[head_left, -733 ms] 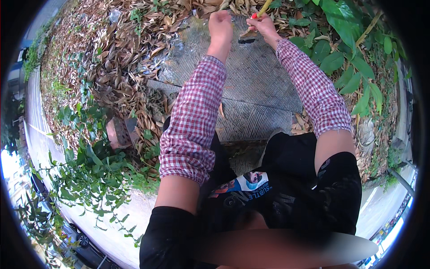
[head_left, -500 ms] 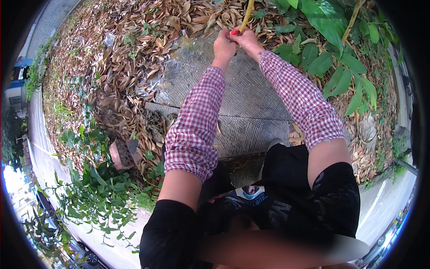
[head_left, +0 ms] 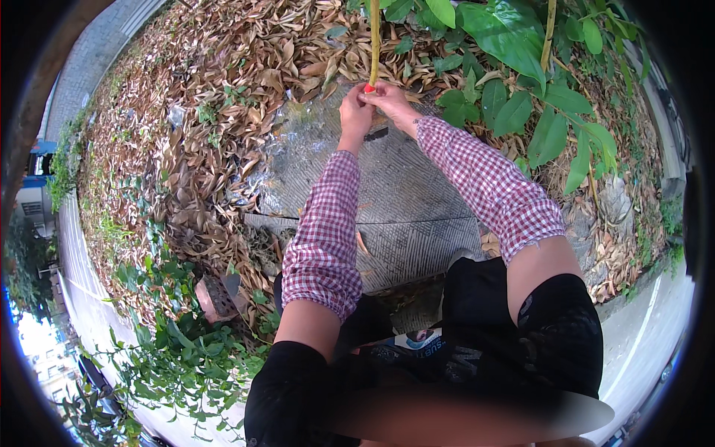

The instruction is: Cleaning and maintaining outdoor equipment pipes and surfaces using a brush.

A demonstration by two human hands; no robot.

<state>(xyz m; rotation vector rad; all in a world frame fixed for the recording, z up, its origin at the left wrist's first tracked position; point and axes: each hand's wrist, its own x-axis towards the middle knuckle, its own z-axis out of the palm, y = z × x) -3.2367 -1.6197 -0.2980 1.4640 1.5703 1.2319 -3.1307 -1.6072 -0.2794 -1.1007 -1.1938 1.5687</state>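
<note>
A slim yellow stick (head_left: 375, 46), stem-like, stands nearly upright at the top of the view, with a small bright red piece (head_left: 369, 89) around its lower end. My left hand (head_left: 355, 113) and my right hand (head_left: 392, 103) meet at that red piece, fingers closed in a pinch. The right fingertips lie against it, and the left fingers curl in from the other side. Part of the red piece is hidden by the fingers. Both hands are over the far edge of a grey grooved slab (head_left: 417, 190).
Dry brown leaves (head_left: 201, 112) cover the ground ahead and left. Broad green leaves (head_left: 514, 45) hang at the upper right, near my right forearm. A reddish brick (head_left: 216, 298) and leafy shrubs (head_left: 179, 350) are at the lower left. A pale road (head_left: 648, 328) runs behind.
My hands appear lower and slightly further left in the picture, as the whole view shifts. The yellow stick looks more upright. Both hands keep their closed hold at the red piece.
</note>
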